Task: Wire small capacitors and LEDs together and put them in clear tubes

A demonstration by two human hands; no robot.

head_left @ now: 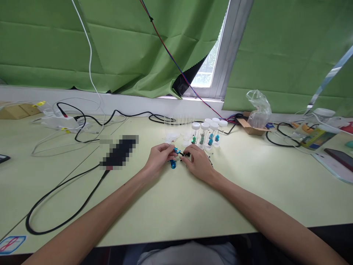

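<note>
My left hand (157,159) is closed, its thumb and fingers pinching a small shiny blue metallic part (177,150). Facing it, my right hand (199,162) has its fingers curled round a thin black piece (181,154) whose tip meets the blue part; its kind is too small to make out. Just below the left fingertips a second blue piece (173,164) shows, and I cannot tell whether it touches the hand. Beyond the right hand stand several clear tubes with white caps (204,126), holding green and blue pieces.
Clear uncapped tubes (178,127) stand behind my hands. On the left lie a cable loop (82,215), a blurred-out dark object (120,152) and a white power strip (59,121). A cardboard box (252,129) with a plastic bag and a phone (340,158) are to the right.
</note>
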